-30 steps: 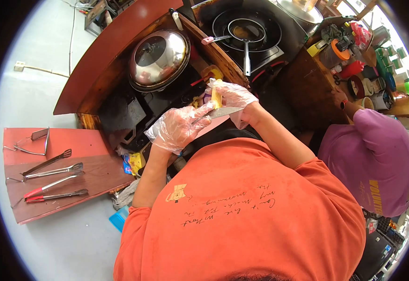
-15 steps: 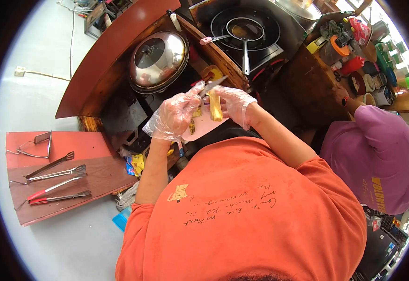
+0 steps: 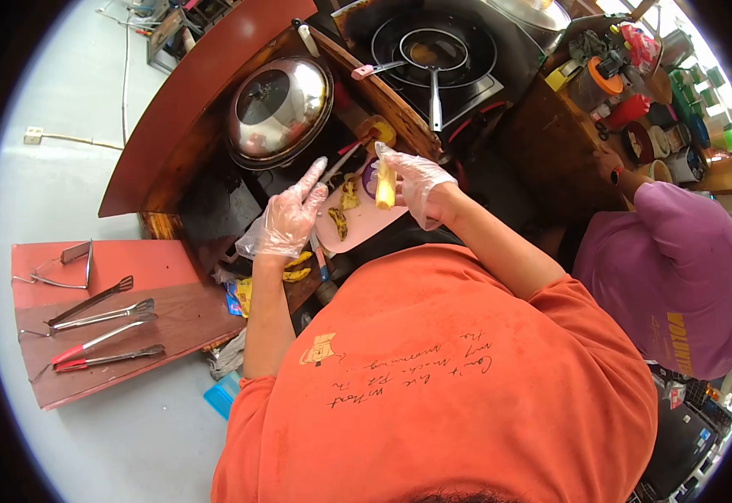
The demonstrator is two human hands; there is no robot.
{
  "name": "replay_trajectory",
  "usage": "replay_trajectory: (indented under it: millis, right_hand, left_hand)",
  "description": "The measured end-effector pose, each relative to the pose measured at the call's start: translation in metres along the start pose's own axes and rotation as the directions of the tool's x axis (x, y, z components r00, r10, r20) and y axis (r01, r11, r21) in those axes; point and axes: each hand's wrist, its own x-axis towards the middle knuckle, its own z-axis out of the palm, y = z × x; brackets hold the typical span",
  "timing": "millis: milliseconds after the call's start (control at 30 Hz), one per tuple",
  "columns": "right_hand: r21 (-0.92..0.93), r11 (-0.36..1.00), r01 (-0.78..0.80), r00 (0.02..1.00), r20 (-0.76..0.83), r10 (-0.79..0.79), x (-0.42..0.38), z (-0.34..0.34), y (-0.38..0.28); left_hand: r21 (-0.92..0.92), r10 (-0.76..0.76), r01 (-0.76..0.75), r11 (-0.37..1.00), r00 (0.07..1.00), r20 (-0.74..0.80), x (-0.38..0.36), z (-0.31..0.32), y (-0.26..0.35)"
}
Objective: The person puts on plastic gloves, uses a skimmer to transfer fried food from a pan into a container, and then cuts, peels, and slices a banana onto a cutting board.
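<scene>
My right hand (image 3: 416, 180), in a clear plastic glove, holds a peeled pale-yellow banana (image 3: 385, 189) upright over the pink cutting board (image 3: 362, 233). My left hand (image 3: 290, 220), gloved too, is at the board's left side with its fingers apart and nothing gripped. Just beyond its fingertips lies a thin pale strip (image 3: 341, 162) that looks like the knife. Dark-spotted banana peel (image 3: 338, 223) and another piece of peel (image 3: 349, 193) rest on the board. Yellow bananas (image 3: 297, 270) lie below my left wrist.
Beyond the board stands a lidded wok (image 3: 280, 109). A black pan (image 3: 475, 71) with a small strainer-like pan sits on the stove. Several tongs (image 3: 102, 317) lie on the red side table. A co-worker in a purple shirt (image 3: 668, 260) reaches to the cluttered counter at right.
My left hand has let go of the knife, drawn back to the left and spread its fingers. My right hand still holds the banana in nearly the same place.
</scene>
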Motion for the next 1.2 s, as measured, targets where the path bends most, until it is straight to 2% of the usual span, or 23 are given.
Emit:
replay_trajectory:
  millis: [33,100,133,200,233,300,333,367,400,533,567,600,633,700,733,800,833,900,933,1000,1133,1167,1200]
  right_hand:
    - [0.002,1.0,0.0,1.0,-0.002,0.0,0.001,-0.001,0.002]
    - [0.056,0.998,0.04,0.997,0.065,-0.043,0.007,-0.005,0.004]
    - [0.053,0.998,0.039,0.997,0.067,-0.042,0.009,-0.007,0.003]
    - [-0.05,0.998,-0.024,0.998,0.063,0.027,0.014,-0.014,0.001]
    - [-0.053,0.998,-0.027,0.998,0.063,0.03,0.018,-0.017,0.003]
    - [-0.419,0.901,0.112,0.992,0.094,-0.079,0.03,-0.024,0.008]
    - [-0.42,0.901,0.11,0.992,0.095,-0.077,0.04,-0.034,0.015]
    - [-0.526,0.766,0.369,0.928,0.257,-0.271,0.05,-0.045,0.023]
    - [-0.569,0.563,0.6,0.8,0.434,-0.414,0.054,-0.049,0.026]
    - [-0.492,0.66,0.568,0.815,0.444,-0.371,0.046,-0.041,0.023]
    - [-0.403,0.871,0.28,0.952,0.23,-0.2,0.014,-0.01,0.0]
    - [-0.229,0.973,-0.027,0.998,0.044,0.038,-0.003,0.008,-0.013]
    - [-0.228,0.973,-0.026,0.998,0.044,0.037,-0.002,0.007,-0.014]
    - [-0.544,0.833,0.104,0.994,0.092,-0.063,0.001,0.002,-0.015]
    - [-0.543,0.834,0.103,0.994,0.091,-0.063,0.005,-0.002,-0.011]
    - [-0.374,0.915,0.153,0.986,0.114,-0.119,0.011,-0.009,-0.004]
    - [-0.373,0.915,0.153,0.987,0.113,-0.118,0.011,-0.009,-0.003]
    - [-0.159,0.986,0.049,0.999,0.028,-0.045,0.007,-0.006,-0.004]
    - [-0.159,0.986,0.048,0.999,0.028,-0.045,0.001,0.0,-0.011]
    - [-0.448,0.894,0.019,0.999,-0.037,-0.04,-0.011,0.012,-0.024]
    - [-0.297,0.955,0.019,1.0,0.025,-0.012,0.012,-0.01,-0.005]
    - [-0.463,0.854,0.239,0.965,0.213,-0.155,0.034,-0.036,0.01]
    - [-0.562,0.687,0.46,0.876,0.414,-0.247,0.032,-0.034,0.009]
  left_hand:
    - [0.0,0.001,-0.001,1.0,1.0,0.003,-0.002,0.002,0.003]
    - [-0.215,0.255,-0.253,0.943,0.967,-0.021,-0.005,0.004,0.011]
    - [-0.216,0.253,-0.252,0.943,0.967,-0.024,-0.006,0.002,0.015]
    - [-0.104,0.417,-0.406,0.908,0.899,0.133,-0.009,-0.004,0.024]
    - [-0.055,0.399,-0.396,0.917,0.898,0.185,-0.011,-0.008,0.031]
    - [-0.033,0.412,-0.414,0.91,0.889,0.201,-0.012,-0.009,0.039]
    - [-0.01,0.428,-0.437,0.899,0.877,0.22,-0.013,-0.009,0.042]
    - [-0.022,0.425,-0.431,0.902,0.876,0.228,-0.013,-0.007,0.041]
    - [-0.022,0.424,-0.431,0.902,0.876,0.229,-0.013,-0.007,0.041]
    - [-0.021,0.456,-0.465,0.885,0.857,0.239,-0.011,-0.006,0.045]
    - [0.004,0.451,-0.468,0.884,0.854,0.258,-0.01,-0.006,0.046]
    - [0.004,0.452,-0.469,0.883,0.853,0.259,-0.01,-0.005,0.044]
    - [0.015,0.471,-0.489,0.872,0.847,0.244,-0.009,-0.001,0.04]
    - [0.025,0.49,-0.509,0.86,0.84,0.231,-0.008,0.003,0.037]
    - [0.012,0.479,-0.497,0.868,0.843,0.245,-0.007,0.004,0.037]
    - [-0.002,0.468,-0.484,0.875,0.845,0.259,-0.006,0.005,0.037]
    - [-0.016,0.469,-0.481,0.876,0.845,0.257,-0.005,0.006,0.037]
    - [-0.031,0.469,-0.478,0.878,0.845,0.255,-0.004,0.008,0.036]
    - [-0.055,0.489,-0.491,0.869,0.837,0.245,-0.002,0.01,0.035]
    - [-0.078,0.508,-0.504,0.86,0.829,0.234,0.001,0.014,0.032]
    - [-0.126,0.473,-0.456,0.881,0.853,0.221,0.006,0.015,0.031]
    - [-0.118,0.441,-0.425,0.898,0.869,0.224,0.007,0.014,0.031]
    - [-0.118,0.441,-0.425,0.898,0.869,0.225,0.009,0.015,0.029]
